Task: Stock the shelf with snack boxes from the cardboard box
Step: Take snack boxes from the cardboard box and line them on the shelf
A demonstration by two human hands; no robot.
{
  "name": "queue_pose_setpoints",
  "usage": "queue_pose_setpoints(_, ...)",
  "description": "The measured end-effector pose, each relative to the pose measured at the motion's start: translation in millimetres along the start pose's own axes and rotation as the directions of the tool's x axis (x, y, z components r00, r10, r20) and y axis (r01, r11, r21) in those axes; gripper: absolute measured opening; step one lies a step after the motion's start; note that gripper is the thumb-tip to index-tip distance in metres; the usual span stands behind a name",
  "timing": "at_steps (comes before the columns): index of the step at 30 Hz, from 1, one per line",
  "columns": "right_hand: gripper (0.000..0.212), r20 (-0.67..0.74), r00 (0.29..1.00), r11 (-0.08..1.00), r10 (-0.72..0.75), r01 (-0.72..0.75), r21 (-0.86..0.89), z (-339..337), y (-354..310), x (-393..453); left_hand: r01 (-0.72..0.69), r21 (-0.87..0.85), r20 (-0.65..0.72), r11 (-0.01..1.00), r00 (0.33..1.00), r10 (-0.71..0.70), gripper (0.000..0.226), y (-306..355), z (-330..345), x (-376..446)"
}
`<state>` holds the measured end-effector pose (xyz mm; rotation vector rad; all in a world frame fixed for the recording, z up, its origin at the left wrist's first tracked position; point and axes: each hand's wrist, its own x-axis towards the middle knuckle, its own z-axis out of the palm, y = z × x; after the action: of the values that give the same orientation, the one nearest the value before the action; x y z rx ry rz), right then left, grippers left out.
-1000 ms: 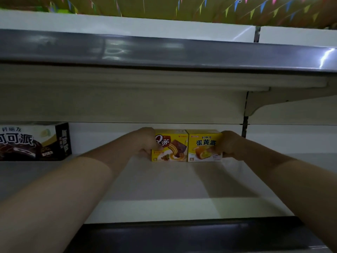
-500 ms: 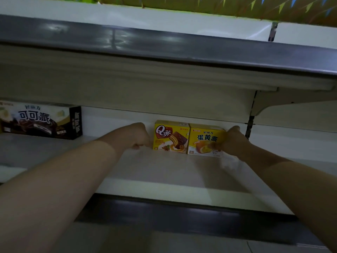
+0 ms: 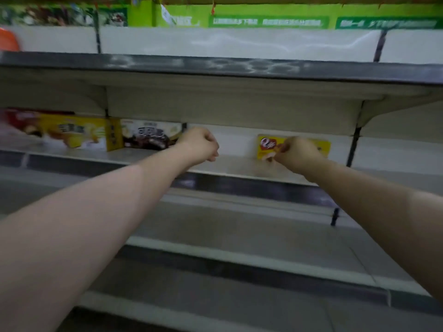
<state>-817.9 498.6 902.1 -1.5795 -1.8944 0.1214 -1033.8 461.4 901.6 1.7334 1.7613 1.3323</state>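
Snack boxes [image 3: 266, 146] stand right of centre on the shelf [image 3: 237, 170], small stiff card, likely light; best taken by the side faces. The right hand [image 3: 298, 153] pinches near one's front, contact blurred. The left hand [image 3: 200, 146] is clenched, holding nothing. Larger boxes [image 3: 79, 135] sit at left.

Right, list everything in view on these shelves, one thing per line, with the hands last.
Small snack boxes: two, yellow, side by side on the middle shelf, partly hidden by the right hand.
Dark snack box: one, brown and white, same shelf, left.
Large yellow box: one, far left, blurred.
Shelf: white, with grey front rails; more shelves above and below.
Green signs: along the top, unreadable.
Left hand: curled, holding nothing.
Right hand: fingers curled, in front of the small boxes.
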Motion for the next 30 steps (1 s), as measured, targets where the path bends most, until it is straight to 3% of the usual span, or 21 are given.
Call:
queue_pose_setpoints(3,0.017,0.044,0.996,0.997,-0.075,0.074,0.025,39.5,-61.4,-55.5,0.039,0.036,-0.017,0.999,0.999,-0.039,0.013,-37.8,-53.2,-63.6)
queue_pose_setpoints(5,0.014,0.156,0.980,0.990,-0.120,0.106,0.097,70.9,-102.6,-93.2,0.096,0.072,-0.014,0.993,0.995,-0.095,0.015,-70.2,-85.3,-104.4)
queue_pose_setpoints(7,0.015,0.283,0.941,0.978,-0.187,0.150,0.149,106.5,-143.7,-128.9,0.162,0.097,0.010,0.982,0.986,-0.164,0.017,-103.0,-112.5,-141.3)
queue_pose_setpoints(14,0.012,0.507,0.791,0.939,-0.343,0.267,0.219,253.2,-241.8,-227.9,0.416,0.166,0.049,0.894,0.902,-0.428,0.017,-251.7,-168.4,-226.5)
queue_pose_setpoints(19,0.016,0.672,0.676,0.939,-0.303,0.093,0.330,395.9,-280.2,-286.6,0.722,0.139,0.015,0.678,0.683,-0.730,0.018,-389.0,-190.9,-280.2)
queue_pose_setpoints(22,0.020,0.763,0.591,0.952,-0.261,0.026,0.305,465.8,-304.9,-321.5,0.800,0.201,0.046,0.566,0.569,-0.821,0.021,-451.6,-215.9,-317.8)
queue_pose_setpoints(27,0.016,0.839,0.517,0.969,-0.170,-0.068,0.238,533.8,-332.8,-367.1,0.868,0.092,0.028,0.489,0.488,-0.872,0.022,-533.5,-264.0,-345.0)
queue_pose_setpoints(30,0.013,0.874,0.484,0.979,-0.038,-0.159,0.130,564.2,-342.9,-386.0,0.858,0.079,0.078,0.508,0.503,-0.861,0.025,-576.7,-289.4,-347.4)
